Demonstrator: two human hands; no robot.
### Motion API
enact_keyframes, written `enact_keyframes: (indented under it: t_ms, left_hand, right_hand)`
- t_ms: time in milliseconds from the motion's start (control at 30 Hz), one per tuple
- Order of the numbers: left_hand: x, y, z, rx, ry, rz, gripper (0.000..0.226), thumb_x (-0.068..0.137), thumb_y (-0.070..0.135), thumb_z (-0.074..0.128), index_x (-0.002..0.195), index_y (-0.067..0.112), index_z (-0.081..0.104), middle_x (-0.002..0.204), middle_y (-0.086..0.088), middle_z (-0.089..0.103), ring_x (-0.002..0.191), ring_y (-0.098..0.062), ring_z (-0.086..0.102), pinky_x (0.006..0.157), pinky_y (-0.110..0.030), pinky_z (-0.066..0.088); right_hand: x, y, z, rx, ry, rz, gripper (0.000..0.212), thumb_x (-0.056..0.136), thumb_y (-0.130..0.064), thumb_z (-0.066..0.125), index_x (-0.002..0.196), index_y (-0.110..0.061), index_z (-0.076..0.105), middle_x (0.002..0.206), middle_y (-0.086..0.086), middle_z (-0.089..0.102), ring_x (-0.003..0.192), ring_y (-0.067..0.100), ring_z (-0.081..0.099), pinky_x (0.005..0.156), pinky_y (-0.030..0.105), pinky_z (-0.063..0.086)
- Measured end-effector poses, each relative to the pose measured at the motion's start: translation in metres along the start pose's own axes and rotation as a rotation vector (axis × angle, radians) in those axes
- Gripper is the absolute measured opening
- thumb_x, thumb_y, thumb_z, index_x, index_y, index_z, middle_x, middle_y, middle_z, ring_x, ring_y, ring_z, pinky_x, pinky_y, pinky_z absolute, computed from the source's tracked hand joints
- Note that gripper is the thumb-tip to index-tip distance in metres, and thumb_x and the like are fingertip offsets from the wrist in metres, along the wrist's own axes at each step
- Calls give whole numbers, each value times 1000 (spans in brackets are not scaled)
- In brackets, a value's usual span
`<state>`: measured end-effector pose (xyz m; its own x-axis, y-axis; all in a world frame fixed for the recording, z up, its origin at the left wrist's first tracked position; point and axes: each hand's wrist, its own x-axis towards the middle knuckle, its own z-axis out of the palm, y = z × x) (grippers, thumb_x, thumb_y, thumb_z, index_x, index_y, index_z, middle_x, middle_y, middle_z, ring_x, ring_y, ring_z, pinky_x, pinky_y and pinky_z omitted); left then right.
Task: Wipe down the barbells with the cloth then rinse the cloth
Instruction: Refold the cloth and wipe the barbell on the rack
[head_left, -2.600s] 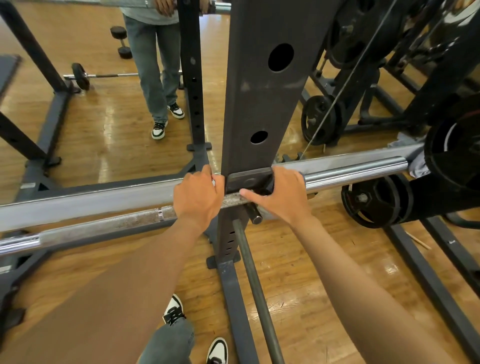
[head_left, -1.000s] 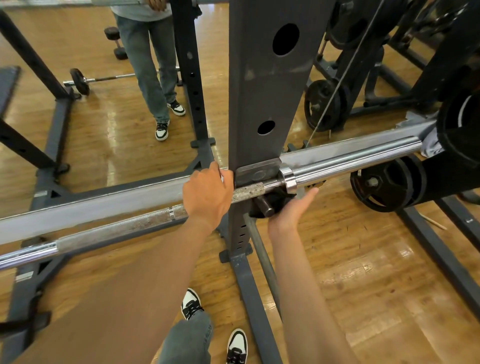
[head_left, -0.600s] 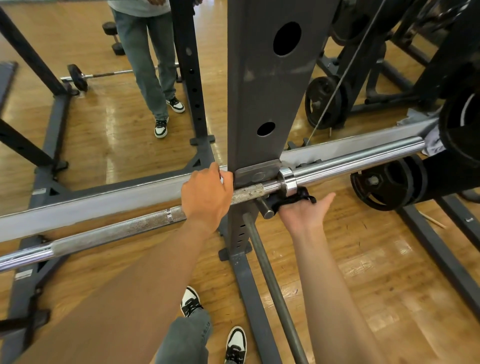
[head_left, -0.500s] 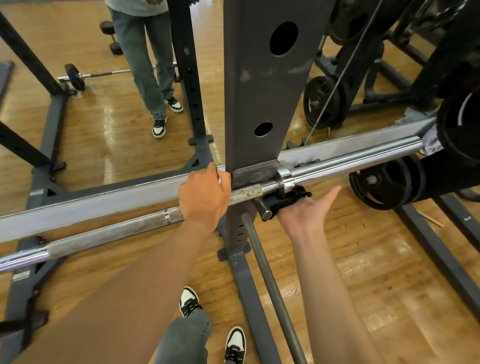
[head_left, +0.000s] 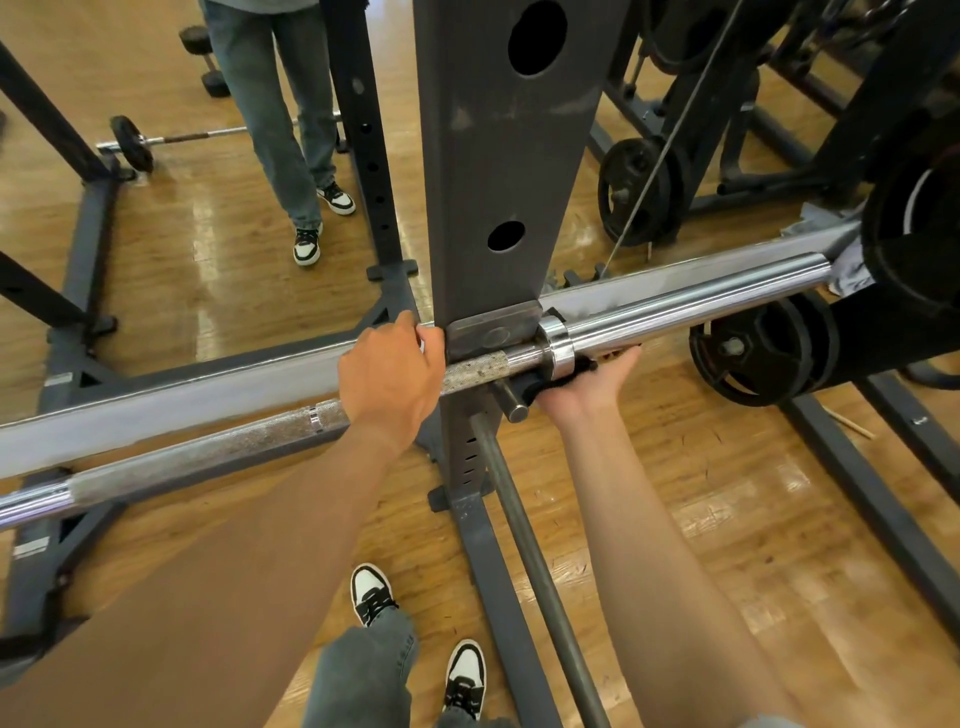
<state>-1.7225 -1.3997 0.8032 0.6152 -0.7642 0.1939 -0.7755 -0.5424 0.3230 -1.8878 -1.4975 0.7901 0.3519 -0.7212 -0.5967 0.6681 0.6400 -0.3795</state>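
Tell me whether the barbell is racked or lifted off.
Racked: the barbell lies against the rack upright, beside its pin.

Rack upright (head_left: 498, 171) blocks barbell (head_left: 675, 306) middle; sleeve free.

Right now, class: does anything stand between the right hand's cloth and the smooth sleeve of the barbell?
Nothing visible does. The right hand presses the black cloth up against the underside of the barbell beside its collar.
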Motion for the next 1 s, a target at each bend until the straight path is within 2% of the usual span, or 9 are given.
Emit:
enact_keyframes:
  t_ms: [133, 233, 400, 567, 733, 800, 900, 967, 1000]
  left_hand:
    - [1, -1, 2, -19, 12, 2, 36, 102, 33, 31, 79, 16, 53, 59, -1, 49, 57, -25, 52, 50, -31, 35]
    - [1, -1, 3, -14, 13, 6, 36, 102, 33, 31, 80, 16, 53, 59, -1, 49, 56, -25, 52, 50, -32, 39]
    - [0, -2, 4, -9, 31, 11, 36, 101, 34, 29, 78, 16, 51, 59, -2, 50, 56, -25, 51, 50, -31, 33]
    - [0, -1, 5, 4, 31, 4, 36, 102, 34, 30, 78, 18, 51, 60, -1, 52, 56, -23, 52, 50, -30, 32]
    - [-1, 2, 0, 29, 12, -28, 33, 104, 34, 31, 82, 19, 51, 62, 2, 49, 55, -18, 47, 47, -27, 23]
    - [0, 2, 0, 33, 8, -39, 34, 104, 34, 31, 82, 18, 51, 63, 1, 50, 57, -19, 48, 48, -28, 24]
    - [-1, 3, -1, 22, 8, -34, 34, 103, 35, 30, 83, 18, 51, 64, 0, 52, 59, -22, 53, 51, -30, 29]
    - [-1, 3, -2, 32, 4, -37, 32, 104, 35, 30, 85, 18, 51, 67, -2, 54, 61, -22, 52, 50, -31, 27]
    - [-1, 4, -2, 35, -3, -42, 32, 105, 35, 31, 86, 18, 51, 68, -2, 55, 62, -23, 52, 50, -31, 25]
  right_hand:
    - [2, -2, -5, 31, 13, -21, 106, 83, -92, 30, 159, -18, 34, 162, 21, 35, 149, 47, 32, 121, 65, 22]
    - [-14, 6, -16, 30, 60, -69, 106, 83, -91, 33, 158, -17, 37, 156, 22, 43, 142, 45, 43, 119, 62, 31]
    - [7, -1, 0, 49, 127, 34, 107, 80, -93, 29, 161, -23, 30, 163, 19, 33, 147, 50, 31, 117, 73, 20]
    - [-27, 10, -9, 54, 122, -85, 99, 88, -88, 30, 160, -20, 32, 154, 19, 46, 138, 43, 48, 118, 59, 34]
    - [-9, 15, 18, 35, 302, -61, 92, 93, -81, 35, 165, -26, 19, 167, 11, 27, 152, 38, 28, 124, 58, 21]
    - [-9, 16, 12, 57, 229, -67, 82, 99, -74, 29, 164, -23, 23, 166, 13, 30, 151, 39, 29, 124, 58, 20]
    - [-34, 21, 11, -22, 162, -131, 62, 101, -69, 37, 142, -23, 47, 134, 9, 58, 125, 30, 56, 103, 44, 49]
    - [-49, 30, 16, -254, 273, -186, 47, 102, -52, 52, 131, -16, 58, 117, 4, 66, 103, 22, 66, 78, 33, 54]
    - [-52, 37, 15, -366, 334, -247, 39, 101, -41, 58, 130, -16, 60, 116, 3, 68, 103, 21, 67, 74, 32, 53]
